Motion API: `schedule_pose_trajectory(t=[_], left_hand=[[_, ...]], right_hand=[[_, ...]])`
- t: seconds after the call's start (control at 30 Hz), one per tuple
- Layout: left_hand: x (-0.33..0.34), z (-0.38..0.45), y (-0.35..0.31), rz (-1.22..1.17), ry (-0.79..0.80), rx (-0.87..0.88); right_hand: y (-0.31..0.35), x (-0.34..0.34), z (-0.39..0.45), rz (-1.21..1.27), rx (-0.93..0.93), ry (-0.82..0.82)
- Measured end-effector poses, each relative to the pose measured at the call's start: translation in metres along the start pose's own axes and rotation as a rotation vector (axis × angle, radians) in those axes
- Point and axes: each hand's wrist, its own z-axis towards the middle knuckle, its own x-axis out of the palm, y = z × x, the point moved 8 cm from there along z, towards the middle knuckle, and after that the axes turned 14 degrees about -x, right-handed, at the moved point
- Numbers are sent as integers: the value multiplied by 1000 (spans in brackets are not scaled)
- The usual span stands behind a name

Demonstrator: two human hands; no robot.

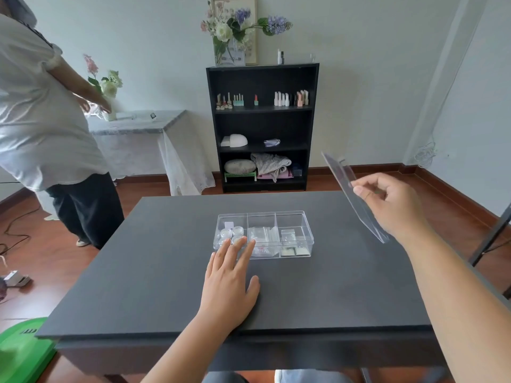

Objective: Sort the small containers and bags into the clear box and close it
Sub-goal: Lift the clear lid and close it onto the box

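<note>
A clear box [293,217] with three sections stands in the middle of the dark table [166,272]. Its left section holds several small round containers [231,234]. Small clear bags [262,234] lie in the middle section, and more bags [290,237] in the right one. The box has no lid on it. My left hand [231,283] lies flat on the table with fingers spread, fingertips touching the box's near left wall. My right hand [392,205] holds the clear lid [348,186] tilted in the air, to the right of the box and above the table.
A person in a white shirt [41,111] stands at the far left beside a cloth-covered side table [143,128]. A black shelf [262,128] with bottles and cloths stands against the back wall. A green object [22,352] lies on the floor at the near left.
</note>
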Motion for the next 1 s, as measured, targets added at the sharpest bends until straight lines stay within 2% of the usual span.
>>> schedule_pose_trajectory(t=[0.13, 0.23, 0.37, 0.43, 0.57, 0.67, 0.73, 0.9, 1.0], left_hand=[[-4, -12, -3, 2, 6, -19], [-10, -11, -5, 8, 13, -38], [-27, 1, -18, -90, -8, -84], [-32, 11, -29, -306, 43, -134], [-33, 33, -54, -1063, 303, -303], [-27, 43, -57, -1548, 387, -512], [-31, 50, -50, -1698, 340, -518], [-43, 60, -15, -1615, 252, -455], [-42, 62, 8, -1464, 282, -466]], right_hand=[[23, -17, 3, 236, -52, -259], [34, -23, 2, 545, -22, -460], [37, 0, 0, 922, 138, -527], [40, 21, -4, 1100, 242, -512], [44, 59, -15, 1330, 387, -522], [40, 76, -24, 1337, 426, -505], [32, 82, -30, 1271, 429, -471], [-2, 82, -48, 1094, 547, -419], [-21, 79, -53, 963, 562, -395]])
